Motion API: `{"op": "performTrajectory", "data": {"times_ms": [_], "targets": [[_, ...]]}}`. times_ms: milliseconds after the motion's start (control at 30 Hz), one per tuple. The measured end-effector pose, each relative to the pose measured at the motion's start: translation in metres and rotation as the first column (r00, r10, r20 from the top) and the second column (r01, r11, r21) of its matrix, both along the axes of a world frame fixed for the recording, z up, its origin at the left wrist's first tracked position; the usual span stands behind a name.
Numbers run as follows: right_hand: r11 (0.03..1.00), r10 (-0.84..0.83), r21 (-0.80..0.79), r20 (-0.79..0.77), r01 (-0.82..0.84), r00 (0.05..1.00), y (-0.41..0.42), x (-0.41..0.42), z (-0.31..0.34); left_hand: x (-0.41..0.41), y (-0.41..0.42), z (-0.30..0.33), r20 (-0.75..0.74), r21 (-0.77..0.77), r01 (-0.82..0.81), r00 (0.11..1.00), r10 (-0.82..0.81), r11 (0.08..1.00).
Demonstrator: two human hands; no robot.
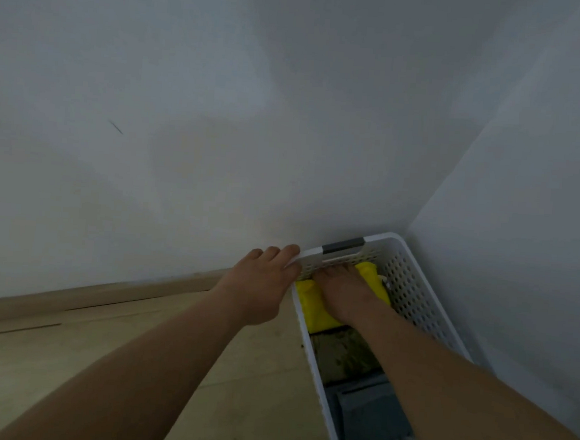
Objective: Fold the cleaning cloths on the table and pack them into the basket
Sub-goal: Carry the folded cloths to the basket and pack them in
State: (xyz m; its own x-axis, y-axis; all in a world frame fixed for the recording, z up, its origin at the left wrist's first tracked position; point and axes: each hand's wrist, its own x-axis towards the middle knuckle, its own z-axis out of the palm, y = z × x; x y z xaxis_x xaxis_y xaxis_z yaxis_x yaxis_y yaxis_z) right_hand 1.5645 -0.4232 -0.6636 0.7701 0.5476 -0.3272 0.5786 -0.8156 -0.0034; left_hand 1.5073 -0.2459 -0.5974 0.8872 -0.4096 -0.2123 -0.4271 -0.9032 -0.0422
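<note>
A white perforated basket (410, 290) with a grey handle stands at the right of the table, in the wall corner. Inside it lie a folded yellow cloth (313, 307) at the far end, then an olive-green cloth (340, 357), then a grey cloth (371, 414) nearest me. My right hand (342, 292) presses flat on the yellow cloth inside the basket. My left hand (263, 283) rests on the basket's far left corner, fingers over the rim.
The light wooden table (100, 361) stretches to the left of the basket, bounded by a white wall behind and another white wall close on the right. A wooden strip runs along the back wall.
</note>
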Motion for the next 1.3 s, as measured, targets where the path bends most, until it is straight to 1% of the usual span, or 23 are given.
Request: {"op": "performTrajectory", "data": {"times_ms": [267, 367, 467, 533, 600, 667, 700, 733, 767, 800, 833, 933, 1000, 1067, 1133, 1233, 1300], "targets": [[0.999, -0.042, 0.004, -0.063, 0.042, 0.997, 0.001, 0.0, -0.013, 0.001, 0.001, -0.009, -0.029, -0.059, -0.02, 0.999, 0.018, 0.998], [0.997, -0.053, 0.05, -0.096, 0.058, 0.994, 0.0, -0.001, -0.016, 0.003, 0.003, -0.012, -0.065, -0.073, -0.034, 0.997, 0.029, 0.997], [0.98, -0.109, 0.158, -0.096, 0.123, 0.989, -0.01, -0.013, -0.005, 0.012, 0.006, -0.006, -0.167, -0.07, -0.051, 0.985, 0.039, 0.996], [0.974, -0.161, 0.143, -0.111, 0.176, 0.981, -0.019, -0.025, 0.017, 0.013, 0.007, 0.007, -0.231, -0.083, -0.112, 0.969, 0.091, 0.99], [0.974, -0.187, 0.099, -0.142, 0.202, 0.972, -0.03, -0.037, 0.055, 0.004, 0.003, 0.033, -0.277, -0.107, -0.195, 0.948, 0.159, 0.975], [0.97, -0.206, 0.088, -0.192, 0.226, 0.96, -0.038, -0.046, 0.105, -0.012, -0.005, 0.07, -0.307, -0.119, -0.224, 0.935, 0.178, 0.967], [0.962, -0.229, 0.102, -0.206, 0.254, 0.951, -0.041, -0.049, 0.143, -0.02, -0.011, 0.101, -0.3, -0.134, -0.237, 0.935, 0.188, 0.962], [0.955, -0.241, 0.127, -0.205, 0.269, 0.949, -0.042, -0.055, 0.167, -0.029, -0.016, 0.121, -0.285, -0.139, -0.24, 0.939, 0.194, 0.961], [0.951, -0.238, 0.15, -0.205, 0.271, 0.949, -0.043, -0.058, 0.196, -0.033, -0.02, 0.146, -0.258, -0.151, -0.233, 0.947, 0.189, 0.961], [0.947, -0.238, 0.159, -0.232, 0.278, 0.943, -0.045, -0.065, 0.244, -0.04, -0.024, 0.188, -0.259, -0.164, -0.238, 0.947, 0.191, 0.957], [0.948, -0.213, 0.185, -0.242, 0.26, 0.947, -0.043, -0.069, 0.267, -0.044, -0.027, 0.209, -0.237, -0.176, -0.222, 0.955, 0.177, 0.959], [0.95, -0.177, 0.205, -0.276, 0.238, 0.945, -0.046, -0.101, 0.359, -0.071, -0.041, 0.303, -0.26, -0.157, -0.252, 0.943, 0.207, 0.955], [0.952, -0.173, 0.199, -0.283, 0.235, 0.943, -0.049, -0.121, 0.423, -0.09, -0.049, 0.373, -0.285, -0.174, -0.3, 0.927, 0.244, 0.938], [0.947, -0.185, 0.199, -0.302, 0.251, 0.935, -0.058, -0.142, 0.485, -0.11, -0.054, 0.435, -0.233, -0.212, -0.299, 0.94, 0.249, 0.93], [0.946, -0.196, 0.185, -0.33, 0.266, 0.923, -0.074, -0.16, 0.547, -0.132, -0.059, 0.494, -0.179, -0.205, -0.294, 0.949, 0.26, 0.933], [0.962, -0.178, 0.129, -0.366, 0.239, 0.913, -0.096, -0.186, 0.626, -0.174, -0.069, 0.566, -0.288, -0.199, -0.362, 0.91, 0.298, 0.911], [0.965, -0.172, 0.123, -0.372, 0.232, 0.912, -0.103, -0.196, 0.659, -0.191, -0.071, 0.588, -0.27, -0.174, -0.382, 0.905, 0.329, 0.908]]}}
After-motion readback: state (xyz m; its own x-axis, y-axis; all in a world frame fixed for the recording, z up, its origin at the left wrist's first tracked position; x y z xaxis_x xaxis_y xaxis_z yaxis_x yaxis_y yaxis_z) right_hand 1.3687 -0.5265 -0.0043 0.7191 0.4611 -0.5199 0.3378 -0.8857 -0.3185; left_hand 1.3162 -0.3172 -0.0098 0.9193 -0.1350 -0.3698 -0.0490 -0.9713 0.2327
